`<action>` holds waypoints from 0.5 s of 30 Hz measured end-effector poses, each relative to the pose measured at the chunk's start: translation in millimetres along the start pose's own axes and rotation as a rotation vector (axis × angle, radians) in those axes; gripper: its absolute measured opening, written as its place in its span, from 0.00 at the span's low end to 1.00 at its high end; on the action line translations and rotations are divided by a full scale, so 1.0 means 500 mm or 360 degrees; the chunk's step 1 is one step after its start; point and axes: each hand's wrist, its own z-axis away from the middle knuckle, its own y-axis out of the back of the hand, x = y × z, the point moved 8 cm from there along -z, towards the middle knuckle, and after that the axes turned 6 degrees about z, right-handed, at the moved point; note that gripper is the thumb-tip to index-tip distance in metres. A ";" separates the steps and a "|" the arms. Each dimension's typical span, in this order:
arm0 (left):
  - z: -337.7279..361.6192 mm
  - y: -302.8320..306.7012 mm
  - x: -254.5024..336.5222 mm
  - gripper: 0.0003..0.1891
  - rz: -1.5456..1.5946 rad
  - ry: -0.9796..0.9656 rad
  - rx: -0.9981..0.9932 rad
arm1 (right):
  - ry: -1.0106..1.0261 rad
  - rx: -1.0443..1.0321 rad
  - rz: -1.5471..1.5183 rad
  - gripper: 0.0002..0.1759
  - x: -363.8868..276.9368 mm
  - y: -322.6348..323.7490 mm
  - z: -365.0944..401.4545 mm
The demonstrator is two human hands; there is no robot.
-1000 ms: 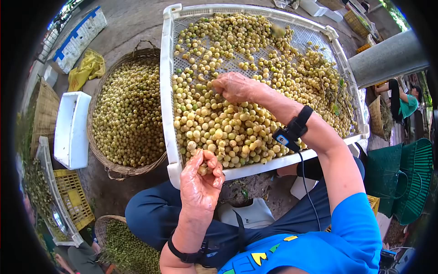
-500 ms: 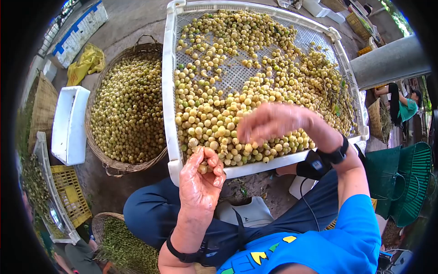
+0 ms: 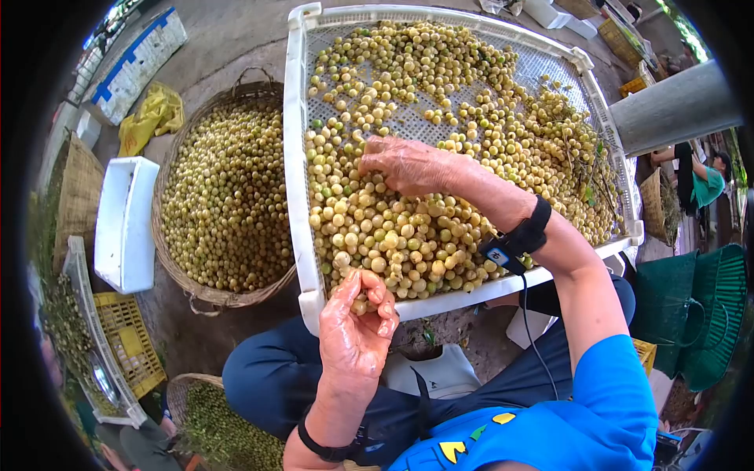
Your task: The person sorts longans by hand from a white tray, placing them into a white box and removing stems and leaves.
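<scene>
The round yellow-green fruits lie in a white mesh tray, piled most thickly on its near side, with twigs among those at the right. The right hand reaches palm down onto them at the left-centre, fingers bent; whether it grips any, I cannot tell. At the tray's near left corner, the left hand is upturned, its fingers curled around a few fruits. Just left of the tray stands a round wicker basket heaped with similar fruit; farther left is a white foam box.
</scene>
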 end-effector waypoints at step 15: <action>0.003 -0.006 -0.005 0.06 -0.0239 0.0034 -0.0222 | -0.0290 0.0866 -0.0730 0.10 0.005 0.030 0.158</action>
